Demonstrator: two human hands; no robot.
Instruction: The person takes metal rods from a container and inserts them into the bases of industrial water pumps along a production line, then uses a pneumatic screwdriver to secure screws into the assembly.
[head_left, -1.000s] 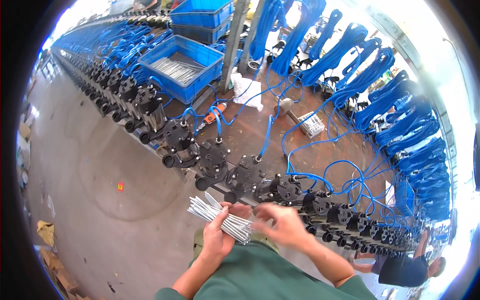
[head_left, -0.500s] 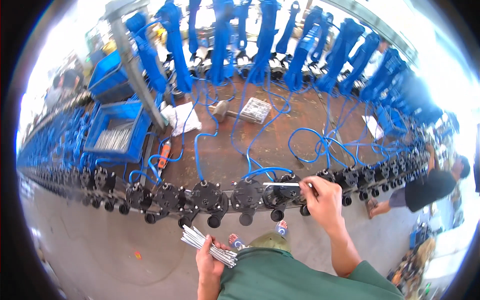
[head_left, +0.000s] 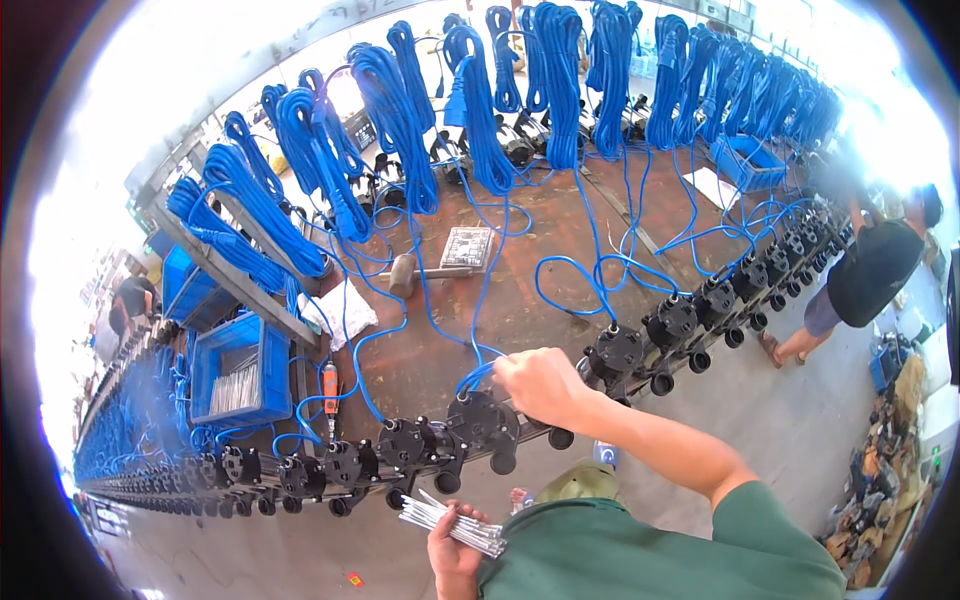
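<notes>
A bundle of thin silvery metal rods (head_left: 452, 524) lies in my left hand (head_left: 455, 553), whose fingers are closed round it in front of my body. My right hand (head_left: 540, 386) reaches over the bench edge, its fingers bent and pinched together beside the blue cables (head_left: 480, 374). Whatever is in that pinch is hidden behind the fingers. Just below the fingertips sits a round black housing (head_left: 480, 418) with a blue cable at its top. Another black housing (head_left: 616, 350) stands to the right of my hand.
Black housings line the bench edge. Coiled blue cables (head_left: 398, 120) hang behind the brown bench top (head_left: 560, 240). On it lie a mallet (head_left: 402, 277), a small metal block (head_left: 467, 248) and an orange power tool (head_left: 330, 390). A blue bin (head_left: 280, 385) holds rods. A co-worker (head_left: 872, 270) stands right.
My view has turned and shifted. My right hand, which held one rod out over the housings, has moved to the blue cables; that rod no longer shows. The left still grips the bundle.
</notes>
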